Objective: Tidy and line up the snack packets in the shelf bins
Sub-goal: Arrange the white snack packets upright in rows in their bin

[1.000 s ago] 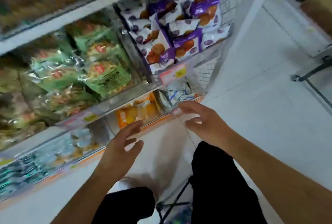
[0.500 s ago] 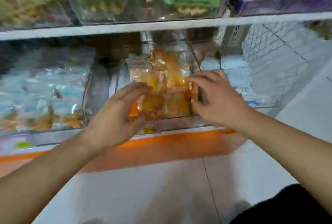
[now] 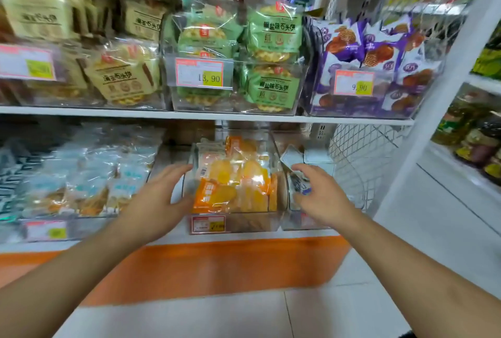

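Observation:
A clear plastic bin [image 3: 280,175] on the bottom shelf holds several orange and yellow snack packets [image 3: 233,177], piled unevenly. My left hand [image 3: 160,196] lies against the bin's left side with fingers spread and nearly straight. My right hand [image 3: 317,191] sits at the bin's right side, fingers relaxed and slightly bent, over a white and blue packet [image 3: 298,183] in the neighbouring bin. Neither hand grips a packet.
Left of the orange bin lie pale blue packets [image 3: 89,175]. The shelf above carries bins of green packets [image 3: 271,36], beige packets [image 3: 122,77] and purple packets [image 3: 374,47], with price tags. A wire mesh panel [image 3: 363,156] closes the right end. An orange plinth [image 3: 217,264] runs below.
My view has dropped to the bottom shelf. Both hands came off the orange packets and moved apart to the two sides of the bin.

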Demonstrator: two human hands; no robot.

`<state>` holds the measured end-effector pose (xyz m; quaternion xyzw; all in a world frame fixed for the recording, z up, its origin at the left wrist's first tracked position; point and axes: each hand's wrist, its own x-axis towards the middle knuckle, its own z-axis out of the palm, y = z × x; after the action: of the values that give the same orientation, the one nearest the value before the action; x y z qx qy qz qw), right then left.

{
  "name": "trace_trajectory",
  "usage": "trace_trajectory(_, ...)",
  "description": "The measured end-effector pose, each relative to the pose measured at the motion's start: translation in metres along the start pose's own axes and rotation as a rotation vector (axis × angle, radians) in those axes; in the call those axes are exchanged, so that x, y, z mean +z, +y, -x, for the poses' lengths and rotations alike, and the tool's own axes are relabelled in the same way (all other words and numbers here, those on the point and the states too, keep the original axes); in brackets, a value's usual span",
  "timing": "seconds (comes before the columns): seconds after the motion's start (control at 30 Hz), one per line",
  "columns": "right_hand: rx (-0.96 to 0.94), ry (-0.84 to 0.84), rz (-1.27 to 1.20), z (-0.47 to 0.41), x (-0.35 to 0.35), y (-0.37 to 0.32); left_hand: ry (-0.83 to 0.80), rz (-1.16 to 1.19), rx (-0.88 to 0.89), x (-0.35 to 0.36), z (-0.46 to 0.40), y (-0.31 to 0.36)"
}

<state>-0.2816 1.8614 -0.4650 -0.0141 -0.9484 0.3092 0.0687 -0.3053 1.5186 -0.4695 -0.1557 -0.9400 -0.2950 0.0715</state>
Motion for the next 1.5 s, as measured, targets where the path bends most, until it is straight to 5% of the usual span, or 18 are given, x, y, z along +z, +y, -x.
trace_trajectory(0.37, 0.049, -0.084, 0.156, -0.102, 0.005, 0.055, -0.077, 0.04, -0.067, 0.043, -0.082, -0.013)
trace_trajectory(0.57, 0.047, 0.079, 0.258, -0.113, 0.023, 0.054, -0.041, 0.005, -0.062, 0.046, -0.088, -0.006)
trace_trajectory(0.87, -0.07, 0.31, 0.011, -0.069, -0.013, 0.016, -0.002, 0.011, 0.072, 0.036, -0.069, 0.012)
trace_trajectory(1.0, -0.11, 0.116, -0.34, -0.042, -0.009, -0.038, -0.026, 0.183, 0.162, 0.035, -0.061, 0.044)
trace_trajectory(1.1, -0.132, -0.034, -0.36, -0.035, 0.005, -0.058, -0.108, 0.348, 0.121, 0.038, -0.063, 0.055)
trace_trajectory(1.23, -0.004, 0.01, -0.526, -0.051, -0.01, -0.031, -0.09, 0.308, 0.002, 0.044, -0.072, 0.048)
trace_trajectory(1.33, 0.112, 0.061, -0.195, -0.063, -0.02, 0.013, -0.061, 0.403, -0.066, 0.05, -0.079, 0.038)
trace_trajectory(1.5, 0.072, -0.262, 0.372, -0.075, 0.005, 0.046, -0.103, 0.509, -0.107, 0.064, -0.09, 0.027)
